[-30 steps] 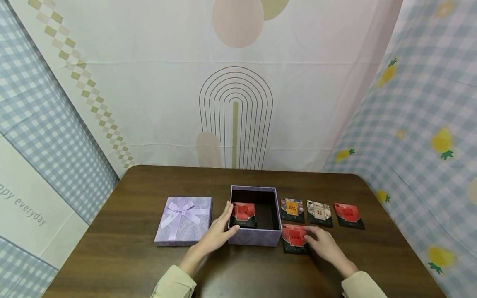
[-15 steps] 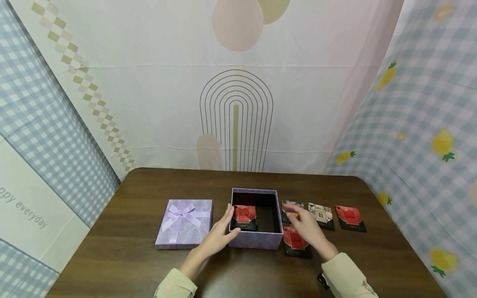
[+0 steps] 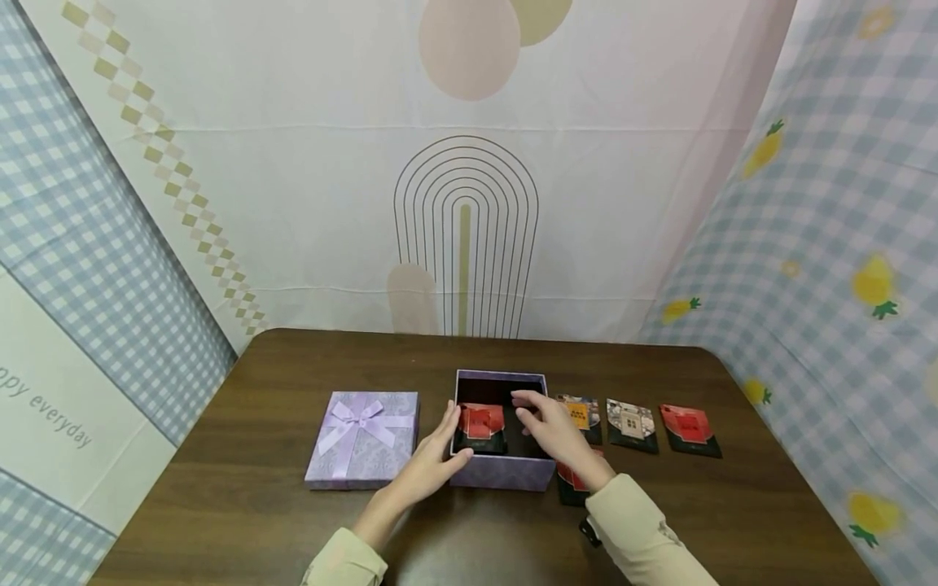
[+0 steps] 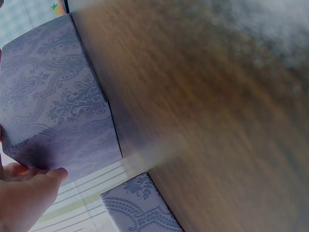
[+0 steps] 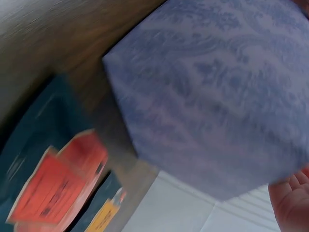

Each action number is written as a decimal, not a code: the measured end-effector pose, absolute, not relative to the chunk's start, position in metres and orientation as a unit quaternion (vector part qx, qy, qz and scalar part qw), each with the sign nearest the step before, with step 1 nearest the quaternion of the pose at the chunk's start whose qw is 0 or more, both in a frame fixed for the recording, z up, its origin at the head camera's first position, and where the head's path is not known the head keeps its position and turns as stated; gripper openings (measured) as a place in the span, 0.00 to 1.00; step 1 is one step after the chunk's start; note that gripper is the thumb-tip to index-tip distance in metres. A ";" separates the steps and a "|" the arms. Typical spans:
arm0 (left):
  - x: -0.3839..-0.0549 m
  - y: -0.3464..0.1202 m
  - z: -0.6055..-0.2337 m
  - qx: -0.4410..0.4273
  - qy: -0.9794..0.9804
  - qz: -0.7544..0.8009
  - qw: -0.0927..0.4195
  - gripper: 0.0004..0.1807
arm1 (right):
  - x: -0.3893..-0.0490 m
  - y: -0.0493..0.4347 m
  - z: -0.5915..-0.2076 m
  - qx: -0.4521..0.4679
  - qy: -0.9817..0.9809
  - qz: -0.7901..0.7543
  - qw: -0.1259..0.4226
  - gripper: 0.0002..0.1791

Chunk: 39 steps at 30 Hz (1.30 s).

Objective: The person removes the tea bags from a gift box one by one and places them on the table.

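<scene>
Inside the purple box [image 3: 501,473], 1 visible red packet [image 3: 480,426]; left hand [image 3: 431,458] spread alongside, right hand [image 3: 554,425] loosely spread above.

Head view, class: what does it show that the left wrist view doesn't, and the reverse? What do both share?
Only the head view clearly shows the right hand at the open purple box, the red sachet inside it, four more sachets to its right and the ribbon bow on the lid.

Only the left wrist view shows a box wall with its scroll pattern in close detail.

Both share the left hand, box, lid, table and backdrop cloth.
</scene>
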<state>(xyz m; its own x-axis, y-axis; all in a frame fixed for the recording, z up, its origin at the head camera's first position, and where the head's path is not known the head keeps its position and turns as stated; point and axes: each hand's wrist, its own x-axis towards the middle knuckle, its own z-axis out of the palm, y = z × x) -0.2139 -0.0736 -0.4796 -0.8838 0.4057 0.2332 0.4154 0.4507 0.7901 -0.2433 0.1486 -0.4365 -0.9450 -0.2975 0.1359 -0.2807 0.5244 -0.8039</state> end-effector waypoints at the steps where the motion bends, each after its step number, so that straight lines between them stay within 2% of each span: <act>1: -0.214 -0.074 -0.480 -0.242 -0.851 -0.466 0.005 0.37 | -0.244 0.145 -0.437 -0.168 0.872 -0.460 0.015 0.18; 10: -0.214 -0.074 -0.481 -0.250 -0.851 -0.461 0.015 0.37 | -0.258 0.124 -0.450 -0.195 0.872 -0.447 0.030 0.17; 21: -0.214 -0.074 -0.480 -0.241 -0.851 -0.466 0.007 0.37 | -0.264 0.118 -0.457 -0.184 0.903 -0.381 0.071 0.17; 30: -0.215 -0.074 -0.479 -0.245 -0.853 -0.460 0.004 0.39 | -0.266 0.116 -0.459 -0.190 0.930 -0.283 0.139 0.22; 39: -0.215 -0.074 -0.480 -0.237 -0.857 -0.457 0.005 0.38 | -0.267 0.115 -0.460 -0.181 0.917 -0.277 0.221 0.29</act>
<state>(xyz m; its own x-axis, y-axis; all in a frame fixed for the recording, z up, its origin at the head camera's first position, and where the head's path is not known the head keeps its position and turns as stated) -0.2151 -0.0737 -0.4797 -0.8873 0.4022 0.2259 0.4118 0.4699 0.7807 -0.2667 0.1147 -0.4600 -0.8364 -0.4554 -0.3051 -0.2106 0.7809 -0.5882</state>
